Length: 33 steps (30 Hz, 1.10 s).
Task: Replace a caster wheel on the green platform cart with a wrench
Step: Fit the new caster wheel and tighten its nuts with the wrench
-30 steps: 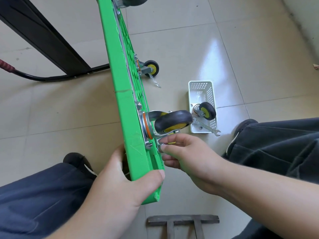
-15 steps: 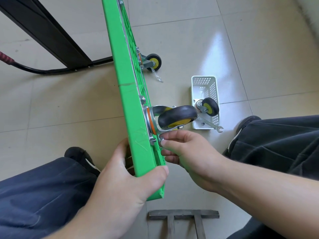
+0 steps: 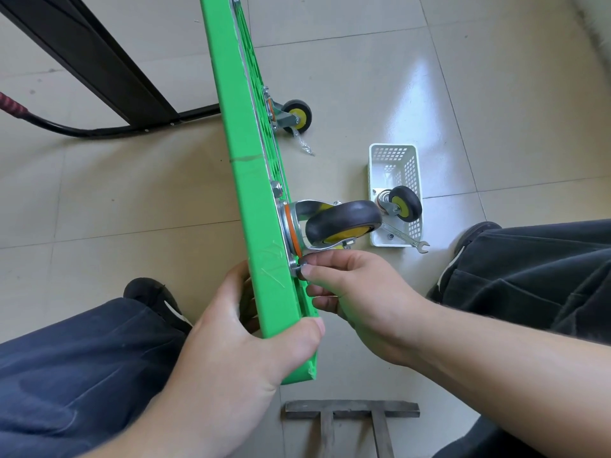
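Observation:
The green platform cart (image 3: 254,193) stands on its edge on the tiled floor, underside facing right. A black and yellow caster wheel (image 3: 342,223) sticks out from its near corner on a metal plate. My left hand (image 3: 251,342) grips the cart's near end, thumb over the edge. My right hand (image 3: 357,292) pinches a small nut or bolt head (image 3: 302,269) at the plate's lower corner. A second caster (image 3: 401,203) and a silver wrench (image 3: 405,238) lie in a white basket (image 3: 393,160) to the right.
Another caster (image 3: 296,116) is mounted further along the cart. A black frame (image 3: 99,57) and a black bar (image 3: 109,129) cross the floor at upper left. A grey metal bracket (image 3: 350,409) lies near my knees. My legs flank the cart.
The view has drifted slightly, so the cart and basket sit a little more to the right. My right fingers stay at the fastener with a small shift. My left hand keeps its grip.

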### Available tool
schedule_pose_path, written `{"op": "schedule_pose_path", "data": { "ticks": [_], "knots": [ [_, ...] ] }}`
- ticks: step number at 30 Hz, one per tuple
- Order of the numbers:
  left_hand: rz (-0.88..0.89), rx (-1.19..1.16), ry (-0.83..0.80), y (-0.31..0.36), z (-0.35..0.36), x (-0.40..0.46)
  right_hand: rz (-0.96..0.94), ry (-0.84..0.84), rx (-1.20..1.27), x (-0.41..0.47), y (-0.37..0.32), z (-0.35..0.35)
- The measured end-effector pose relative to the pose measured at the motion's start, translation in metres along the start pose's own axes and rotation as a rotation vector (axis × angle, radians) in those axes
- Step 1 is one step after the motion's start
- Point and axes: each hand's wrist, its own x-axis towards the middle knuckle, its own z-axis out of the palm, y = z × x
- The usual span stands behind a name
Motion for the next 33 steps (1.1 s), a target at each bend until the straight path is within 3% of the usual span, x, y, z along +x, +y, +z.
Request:
{"op": "schedule_pose_path", "data": {
  "ticks": [14, 20, 27, 33],
  "knots": [
    [0.002, 0.027, -0.002, 0.0014, -0.0009, -0.0009, -0.011, 0.083, -0.121, 0.0008, -0.0015, 0.0049],
    [-0.005, 0.027, -0.003, 0.0027, 0.0, -0.0015, -0.013, 0.016, -0.031, -0.0013, -0.0016, 0.0061],
    [0.001, 0.039, -0.007, 0.0021, -0.0013, -0.0002, 0.035, 0.05, 0.032, -0.0026, -0.0041, 0.0063],
    [-0.002, 0.048, 0.004, 0.0037, -0.0008, -0.0015, 0.057, 0.054, -0.052, 0.0011, -0.0048, 0.0049]
  ]
}}
